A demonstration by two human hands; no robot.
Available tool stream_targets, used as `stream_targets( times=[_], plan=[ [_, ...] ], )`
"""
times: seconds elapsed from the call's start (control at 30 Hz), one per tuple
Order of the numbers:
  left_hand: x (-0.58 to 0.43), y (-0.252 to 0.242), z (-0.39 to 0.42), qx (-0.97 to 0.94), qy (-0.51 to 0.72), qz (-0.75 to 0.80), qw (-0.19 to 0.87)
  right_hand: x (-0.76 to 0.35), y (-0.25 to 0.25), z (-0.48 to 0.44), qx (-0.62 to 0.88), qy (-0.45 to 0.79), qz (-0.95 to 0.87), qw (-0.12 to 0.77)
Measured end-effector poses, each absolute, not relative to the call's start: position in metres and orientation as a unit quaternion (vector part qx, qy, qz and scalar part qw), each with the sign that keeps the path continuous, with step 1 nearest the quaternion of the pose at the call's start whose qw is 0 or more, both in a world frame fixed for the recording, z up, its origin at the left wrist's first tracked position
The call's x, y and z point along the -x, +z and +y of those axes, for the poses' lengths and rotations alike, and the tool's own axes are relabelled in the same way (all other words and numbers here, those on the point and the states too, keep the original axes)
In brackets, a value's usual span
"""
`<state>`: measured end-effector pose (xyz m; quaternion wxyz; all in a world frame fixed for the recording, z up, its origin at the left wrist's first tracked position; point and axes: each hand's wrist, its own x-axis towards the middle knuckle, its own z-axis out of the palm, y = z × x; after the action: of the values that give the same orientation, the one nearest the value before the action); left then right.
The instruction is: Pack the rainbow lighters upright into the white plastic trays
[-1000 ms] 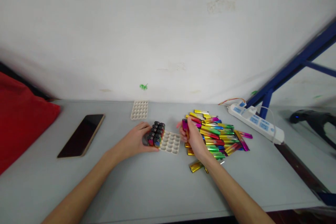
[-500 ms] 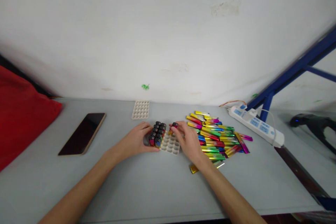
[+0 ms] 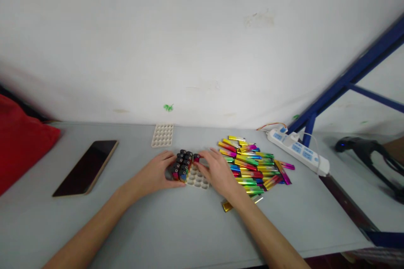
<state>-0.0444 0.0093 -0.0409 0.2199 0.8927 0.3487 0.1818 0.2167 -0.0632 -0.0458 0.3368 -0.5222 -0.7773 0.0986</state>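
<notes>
A pale tray [image 3: 198,183] with rows of round holes lies on the grey table in front of me. Two rows of black-topped, foil-coloured sticks [image 3: 182,164] stand upright at its left side. My left hand [image 3: 159,171] curves around the outer side of these rows, its thumb at the front and fingers behind. With thumb and fingertips, my right hand [image 3: 216,170] holds one black-topped stick [image 3: 196,158] upright at the back of the tray, just right of the rows. Its lower end is hidden. Several holes at the tray's front right show no sticks.
A pile of shiny multicoloured sticks [image 3: 252,166] lies to the right. A second holed tray [image 3: 162,135] rests near the wall. A dark tablet-like device [image 3: 86,168] and red fabric [image 3: 25,143] are left; a white power strip [image 3: 298,151] and blue frame [image 3: 328,101] are right.
My right hand has lowered the black-topped stick to the tray, closer to the standing rows. My left hand stays around the rows. The whole view has shifted slightly.
</notes>
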Motion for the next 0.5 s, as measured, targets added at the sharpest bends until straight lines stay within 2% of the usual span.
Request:
stream_targets(
  times=[0.2,0.37,0.5],
  plan=[
    [0.045,-0.041,0.009,-0.895,0.172,0.353,0.21,-0.273,-0.038,-0.057,0.596,0.028,-0.726,0.342],
    [0.044,-0.04,0.007,-0.894,0.175,0.358,0.205,-0.314,-0.04,-0.049,0.7,0.032,-0.681,0.214],
    [0.043,-0.042,0.007,-0.889,0.194,0.364,0.199,-0.316,-0.034,-0.049,0.717,0.054,-0.677,0.156]
  ],
)
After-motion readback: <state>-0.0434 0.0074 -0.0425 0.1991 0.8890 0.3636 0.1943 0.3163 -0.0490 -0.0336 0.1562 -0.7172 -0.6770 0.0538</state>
